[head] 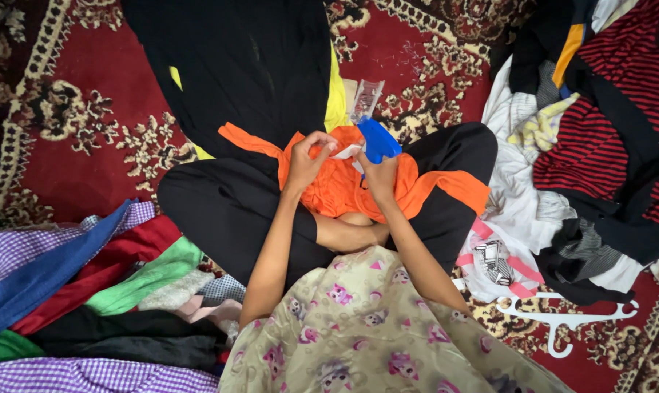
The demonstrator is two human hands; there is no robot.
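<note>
Two hands meet over your lap. At far left, folded clothes [74, 291] lie stacked on the red patterned carpet [74, 138]. Your left hand [305, 161] closes its grip on a small white tag [346, 151] of the orange-and-black garment [336, 185] spread across your knees. Your right hand [379, 177] grips a blue tool [377, 140] just beside the tag. Further right, a white hanger [562, 316] rests near a loose clothes heap [598, 131].

Folded stack [74, 291] left, clothes heap [598, 145] right, hanger [562, 320] btm right
</note>
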